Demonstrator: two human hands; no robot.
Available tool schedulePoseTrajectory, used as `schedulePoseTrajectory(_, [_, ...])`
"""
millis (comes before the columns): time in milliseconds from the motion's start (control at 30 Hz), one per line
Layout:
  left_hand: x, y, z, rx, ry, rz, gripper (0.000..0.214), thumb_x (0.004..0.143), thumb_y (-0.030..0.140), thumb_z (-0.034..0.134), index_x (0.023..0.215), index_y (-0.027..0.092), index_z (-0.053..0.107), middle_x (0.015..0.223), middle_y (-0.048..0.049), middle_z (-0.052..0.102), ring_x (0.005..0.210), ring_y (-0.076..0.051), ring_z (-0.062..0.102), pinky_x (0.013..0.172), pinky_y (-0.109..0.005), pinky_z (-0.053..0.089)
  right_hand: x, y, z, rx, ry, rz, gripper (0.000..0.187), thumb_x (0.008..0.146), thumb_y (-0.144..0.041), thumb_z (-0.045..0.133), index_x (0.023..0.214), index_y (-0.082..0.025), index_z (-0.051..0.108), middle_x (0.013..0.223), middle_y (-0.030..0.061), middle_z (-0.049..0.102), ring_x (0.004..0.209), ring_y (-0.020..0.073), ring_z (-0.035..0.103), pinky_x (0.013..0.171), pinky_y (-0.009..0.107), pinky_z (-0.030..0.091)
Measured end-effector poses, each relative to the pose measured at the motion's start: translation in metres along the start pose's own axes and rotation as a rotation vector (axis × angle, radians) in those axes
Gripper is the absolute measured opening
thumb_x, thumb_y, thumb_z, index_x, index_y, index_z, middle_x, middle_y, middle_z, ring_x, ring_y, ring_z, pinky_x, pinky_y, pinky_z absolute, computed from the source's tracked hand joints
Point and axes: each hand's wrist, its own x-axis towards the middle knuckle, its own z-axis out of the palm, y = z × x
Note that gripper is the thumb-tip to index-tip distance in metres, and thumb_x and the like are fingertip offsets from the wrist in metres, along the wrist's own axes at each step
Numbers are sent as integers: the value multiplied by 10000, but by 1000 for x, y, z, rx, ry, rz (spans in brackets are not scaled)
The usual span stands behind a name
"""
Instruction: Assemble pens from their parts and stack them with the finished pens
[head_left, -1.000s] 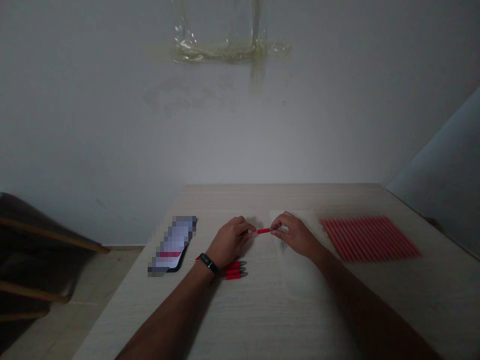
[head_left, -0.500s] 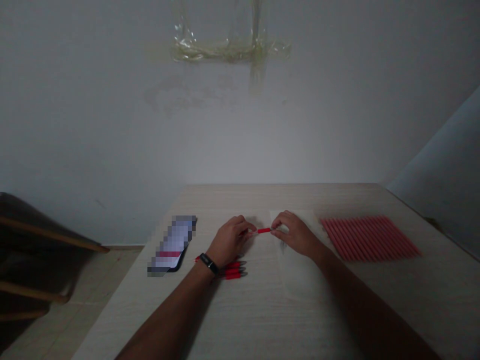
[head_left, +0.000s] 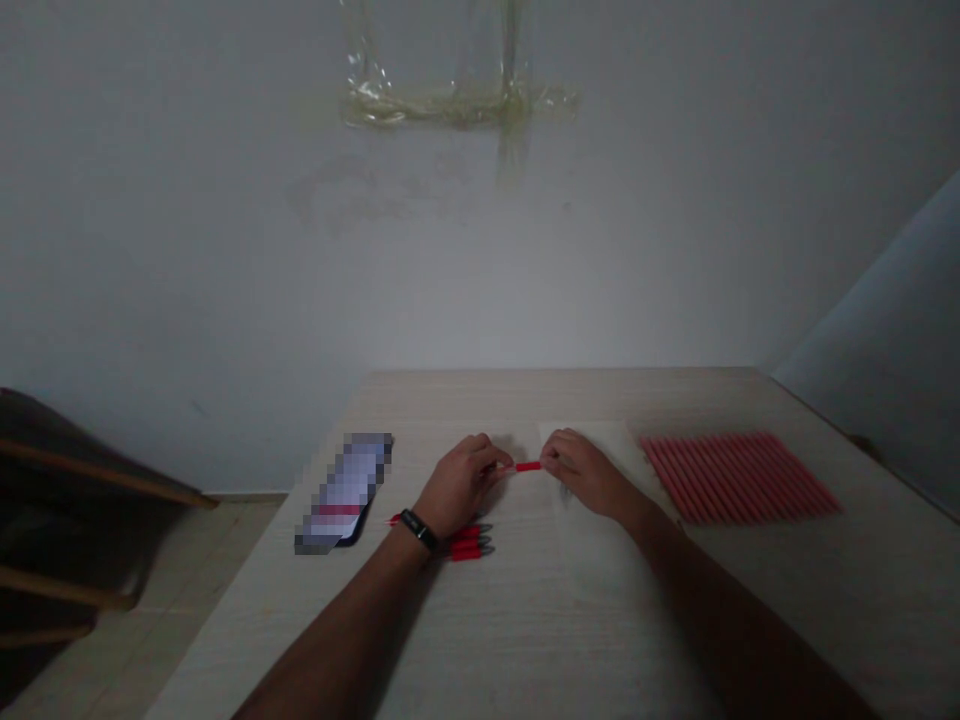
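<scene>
My left hand (head_left: 459,482) and my right hand (head_left: 583,470) meet above the middle of a pale wooden table (head_left: 525,620). Between their pinched fingertips is a red pen (head_left: 526,466), held level; the left hand closes on one end and the right hand on the other. Just below my left wrist, which wears a dark band, lie several finished red pens (head_left: 469,541) with grey tips. A white sheet of paper (head_left: 600,540) lies under my right hand.
A row of several red pen barrels (head_left: 739,477) lies side by side at the right of the table. A phone (head_left: 346,490) rests at the left. Dark wooden furniture (head_left: 67,500) stands left of the table. A white wall rises behind.
My right hand has slid a little to the left along the pen, so less of the red pen shows between the hands. The left hand has stayed in place.
</scene>
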Motion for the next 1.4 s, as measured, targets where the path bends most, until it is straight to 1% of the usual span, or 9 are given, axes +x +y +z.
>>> schedulePoseTrajectory(100, [0,-2,0,0,2,-2,195,979,303,556,1014,219,728,940,-66,627,898,-190,573,791,-292,448,0,-2,0,1,-3,-2,160,974,-330,587,865,-215,608,880,32,627,869,196,553,801,325,418])
schedulePoseTrajectory(233, [0,-4,-1,-4,-23,16,174,972,287,568,1012,212,720,945,-63,627,915,-195,570,801,-295,442,1,-5,2,34,-33,-28,266,1018,-319,486,796,-209,581,825,32,604,829,193,547,782,322,415])
schedulePoseTrajectory(433, [-1,-3,-4,47,-1,47,179,981,282,553,1008,205,711,947,-67,618,896,-196,559,794,-300,429,2,-5,8,149,-4,40,282,991,-241,492,720,-204,560,787,16,592,797,180,555,751,300,413])
schedulePoseTrajectory(633, [1,-4,-1,40,27,59,210,991,325,541,1005,201,710,945,-72,617,888,-197,560,785,-298,429,2,-8,6,194,13,81,264,965,-187,517,706,-192,570,765,3,581,755,158,552,723,276,400])
schedulePoseTrajectory(867, [2,-1,5,-53,29,40,192,961,314,588,1080,203,690,965,-64,606,890,-194,566,791,-299,441,5,-5,0,171,124,58,263,986,-300,555,757,-186,619,786,14,586,779,162,544,731,280,396])
schedulePoseTrajectory(1033, [0,3,3,-115,34,-14,162,930,310,621,1014,198,702,859,-29,581,771,-163,542,706,-275,410,5,-7,-1,239,193,24,281,991,-368,550,788,-190,629,792,22,599,780,164,558,734,284,418])
schedulePoseTrajectory(1167, [1,3,1,-340,103,-128,164,907,334,647,952,177,663,749,2,596,671,-137,517,630,-253,378,3,-10,1,286,181,42,238,993,-378,542,920,-192,672,876,43,650,835,172,596,765,288,450])
schedulePoseTrajectory(1300, [4,-3,5,-734,208,-232,205,869,346,695,907,165,605,777,-15,654,660,-129,553,607,-241,408,1,-13,2,249,154,49,197,965,-339,590,1063,-208,700,936,51,661,868,175,607,787,293,463])
schedulePoseTrajectory(1400, [6,-9,8,-929,281,-294,219,846,340,717,890,162,598,761,-15,665,598,-112,536,563,-232,403,0,-14,0,241,145,28,233,969,-309,575,1149,-226,698,931,47,652,865,170,603,790,294,461])
